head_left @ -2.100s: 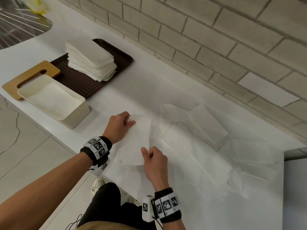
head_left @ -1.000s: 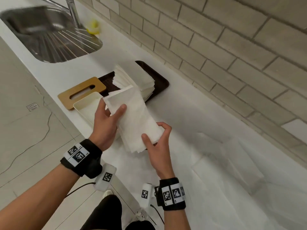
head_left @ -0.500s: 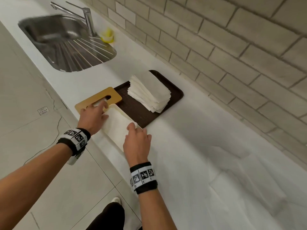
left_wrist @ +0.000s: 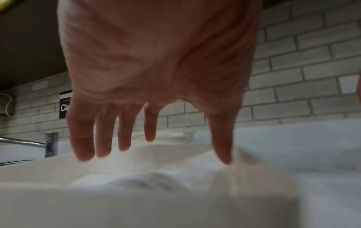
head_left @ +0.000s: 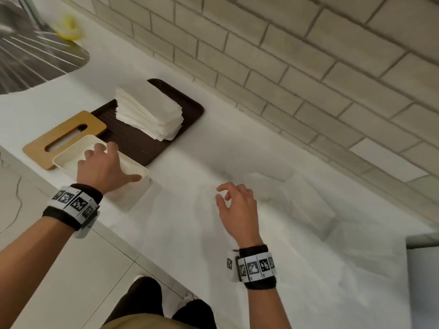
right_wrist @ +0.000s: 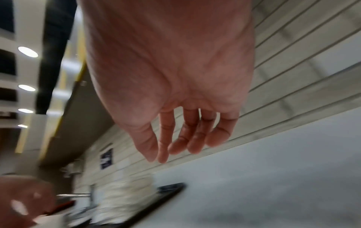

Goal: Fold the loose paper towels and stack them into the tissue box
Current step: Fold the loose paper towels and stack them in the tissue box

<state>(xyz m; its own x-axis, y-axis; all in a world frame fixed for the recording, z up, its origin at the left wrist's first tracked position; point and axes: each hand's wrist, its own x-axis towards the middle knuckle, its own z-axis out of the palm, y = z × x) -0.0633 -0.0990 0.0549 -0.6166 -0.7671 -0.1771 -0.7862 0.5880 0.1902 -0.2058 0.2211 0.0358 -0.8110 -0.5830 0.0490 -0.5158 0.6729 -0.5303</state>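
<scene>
The cream tissue box (head_left: 133,184) stands at the counter's front edge with folded towels (left_wrist: 148,182) inside it. My left hand (head_left: 104,167) hovers over the box with straight, spread fingers (left_wrist: 103,138) and holds nothing. My right hand (head_left: 237,203) hangs above the bare counter to the right of the box, its fingers (right_wrist: 183,138) loosely curled and empty. Loose white paper towels (head_left: 306,205) lie spread over the counter at the right. A stack of folded towels (head_left: 149,112) sits on the dark brown tray (head_left: 142,143).
The wooden box lid (head_left: 61,136) with a slot lies left of the tray. A steel sink (head_left: 28,60) and a yellow thing (head_left: 67,27) are at the far left. A brick wall (head_left: 285,67) runs behind the counter. The floor drops off below the front edge.
Both hands carried a folded towel from the right and laid it in the box. Now the left hand has lifted off it and the right hand has swung away to the right, empty.
</scene>
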